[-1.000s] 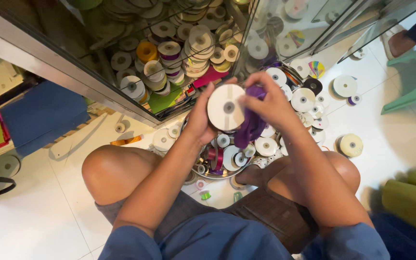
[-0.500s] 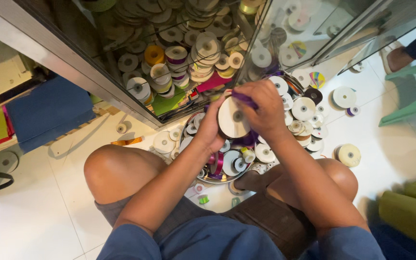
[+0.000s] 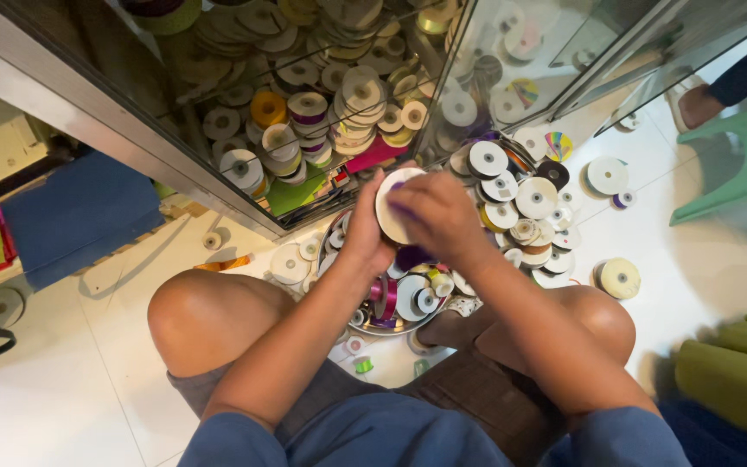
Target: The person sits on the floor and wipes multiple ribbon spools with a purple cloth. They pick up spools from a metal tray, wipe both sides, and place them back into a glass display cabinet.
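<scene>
Ribbon spools (image 3: pixel 536 197) crowd the floor ahead, hemmed by a glass cabinet (image 3: pixel 218 186). Bare white tile (image 3: pixel 71 389) lies open at left.

The right hand (image 3: pixel 443 216) covers most of the white spool (image 3: pixel 389 207), so only its left rim and a sliver of purple ribbon show; can't tell how much ribbon is wound on it. The left hand (image 3: pixel 365 238) hides the spool's lower edge, and its fingers are tucked behind, out of sight. The round tray (image 3: pixel 339 238) on the floor is mostly blocked by both forearms. Reels inside the glass cabinet (image 3: pixel 244 207) get murky from reflections, colours hard to read. A green stool (image 3: pixel 737 164) and someone's foot (image 3: pixel 702 104) are cut off at the right edge. Olive cushion (image 3: pixel 737 372) is also cropped.
</scene>
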